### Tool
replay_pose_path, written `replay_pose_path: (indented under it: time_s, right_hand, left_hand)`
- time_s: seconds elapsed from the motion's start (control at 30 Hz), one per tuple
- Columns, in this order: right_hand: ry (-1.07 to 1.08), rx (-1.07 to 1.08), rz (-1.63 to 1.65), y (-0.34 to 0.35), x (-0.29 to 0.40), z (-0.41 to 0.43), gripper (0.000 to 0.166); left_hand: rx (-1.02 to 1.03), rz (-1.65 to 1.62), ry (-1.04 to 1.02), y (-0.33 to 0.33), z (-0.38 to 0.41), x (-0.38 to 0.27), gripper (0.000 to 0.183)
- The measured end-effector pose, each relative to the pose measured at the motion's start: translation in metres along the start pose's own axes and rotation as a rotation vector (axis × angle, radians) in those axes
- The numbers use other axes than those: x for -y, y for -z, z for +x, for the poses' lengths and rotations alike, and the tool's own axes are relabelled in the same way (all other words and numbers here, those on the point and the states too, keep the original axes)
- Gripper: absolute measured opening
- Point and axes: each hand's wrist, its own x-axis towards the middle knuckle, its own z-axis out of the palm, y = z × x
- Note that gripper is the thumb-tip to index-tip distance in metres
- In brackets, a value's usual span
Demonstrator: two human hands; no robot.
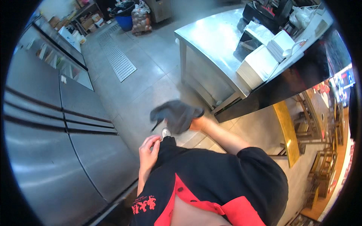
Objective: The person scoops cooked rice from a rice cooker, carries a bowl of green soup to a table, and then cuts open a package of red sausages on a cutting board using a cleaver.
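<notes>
My right hand (197, 123) is closed on a dark grey cloth item (179, 115), possibly a cap or an apron, with a thin dark strap hanging at its left end. The cloth is bunched in front of me above the tiled floor and slightly blurred. My left hand (150, 147) is lifted near my black shirt, its fingers curled with the thumb close to them; nothing shows in it. A white shoe tip (166, 132) shows between the left hand and the cloth.
Stainless steel refrigerator doors (36, 135) stand on the left. At the upper right, a steel counter (209, 31) holds stacked white containers (258, 63). A metal drain grate (117, 56) runs along the floor. Farther back are a blue bin (124, 22) and a filled sack (141, 21).
</notes>
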Motion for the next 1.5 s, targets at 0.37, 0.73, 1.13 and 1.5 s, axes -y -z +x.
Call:
replay_pose_path:
  time_s: [0.37,0.73,1.13,1.5]
  right_hand:
    - [0.515,-0.607,-0.453,0.053,0.216,0.061,0.050]
    - [-0.090,-1.705,-1.934,0.219,0.373,0.106,0.061]
    - [-0.240,-2.355,-1.599,0.404,0.526,0.150,0.060]
    - [-0.186,-1.851,-2.039,0.505,0.663,0.189,0.045]
  left_hand:
    - [0.213,-0.060,0.072,0.083,0.233,0.046,0.015]
    - [0.367,0.025,-0.043,0.017,0.446,0.043,0.017]
    - [0.486,-0.031,0.177,-0.056,0.632,0.002,0.018]
    - [0.565,0.013,0.270,-0.076,0.701,0.004,0.016]
